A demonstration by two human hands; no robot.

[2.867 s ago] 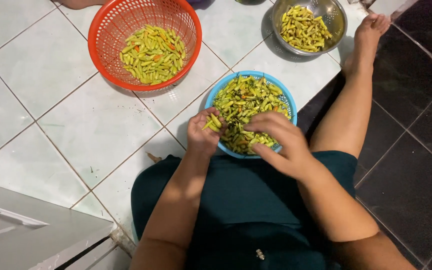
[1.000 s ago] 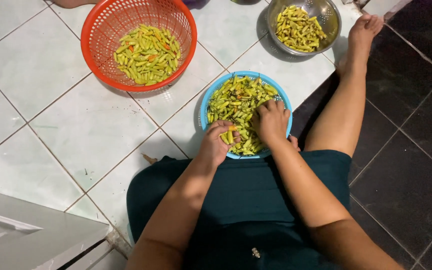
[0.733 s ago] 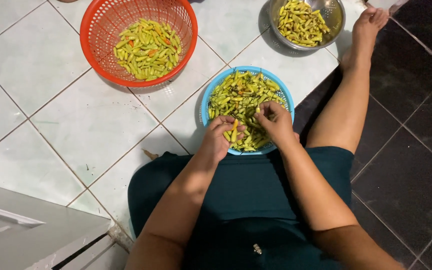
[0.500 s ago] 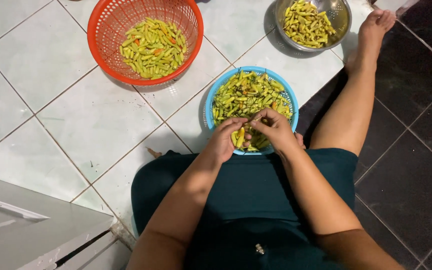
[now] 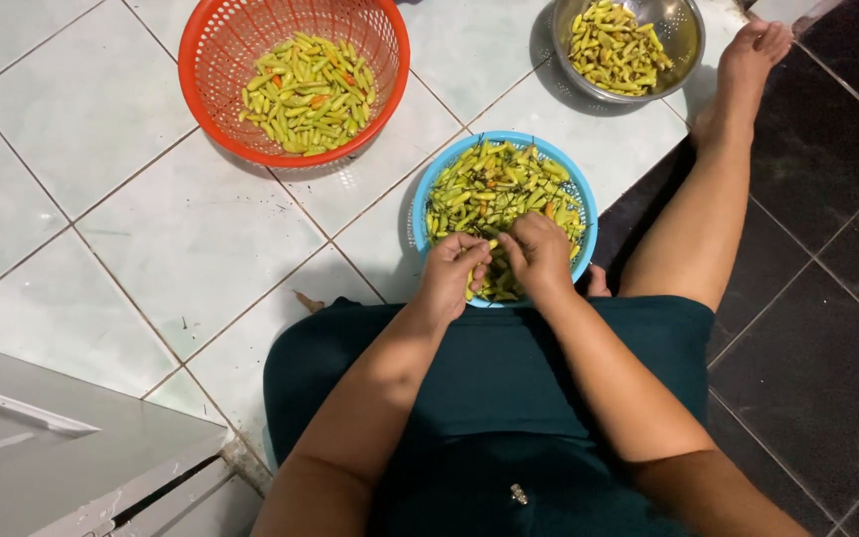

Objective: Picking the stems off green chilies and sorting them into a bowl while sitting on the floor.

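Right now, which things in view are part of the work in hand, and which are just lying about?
In use:
left hand and right hand, together over the blue basket of green chillies
red basket of chillies
metal bowl of chillies

Lying about:
brown scrap on the tiled floor
grey panel

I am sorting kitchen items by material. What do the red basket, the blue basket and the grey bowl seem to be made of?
The red basket looks like moulded plastic: saturated colour, perforated mesh wall. The blue basket seems the same, with a smooth, slightly glossy rim. The grey bowl appears to be polished metal, probably steel: its inner wall reflects light like a mirror.
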